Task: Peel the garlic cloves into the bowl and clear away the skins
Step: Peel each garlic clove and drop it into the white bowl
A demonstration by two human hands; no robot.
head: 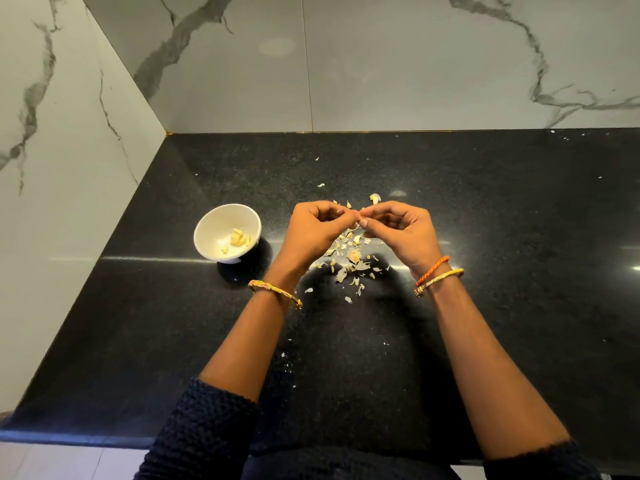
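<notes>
My left hand (pixel 313 230) and my right hand (pixel 401 230) meet fingertip to fingertip above the black counter, pinching a small garlic clove (pixel 360 218) that is mostly hidden by the fingers. Directly under the hands lies a loose pile of pale garlic skins (pixel 351 258). One unpeeled clove (pixel 375 198) rests just beyond the hands. A small white bowl (pixel 211 233) stands to the left of my left hand, with several peeled cloves (pixel 237 240) inside it.
The black granite counter (pixel 502 271) runs into a corner of marble-patterned wall tiles (pixel 311 64) at the back and left. Tiny skin flakes (pixel 320 185) are scattered farther out. The counter's front edge (pixel 69 436) is near my body.
</notes>
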